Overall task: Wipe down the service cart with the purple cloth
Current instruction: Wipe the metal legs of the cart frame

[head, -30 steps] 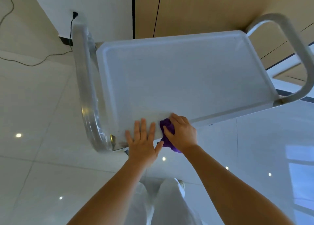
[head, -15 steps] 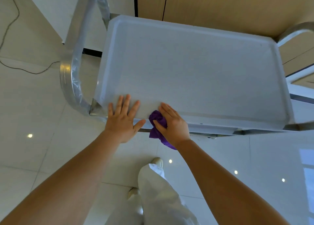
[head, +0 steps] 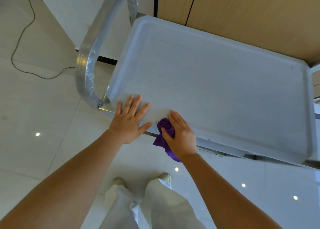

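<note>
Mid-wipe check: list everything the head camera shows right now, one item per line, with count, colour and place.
service cart tray: one, pale grey-white, centre and right, bare surface
cart handle: one, silver metal with clear plastic wrap, left end of the cart
purple cloth: one, purple, bunched on the tray's near edge, a tail hanging below it
cable: one, dark, on the floor at far left
floor: glossy white tiles with small light reflections
wall panels: tan wood, behind the cart
left hand: flat, fingers spread, on the tray's near left corner
right hand: grips the cloth on the near edge
legs and shoes: two, pale trousers, bottom centre
</note>
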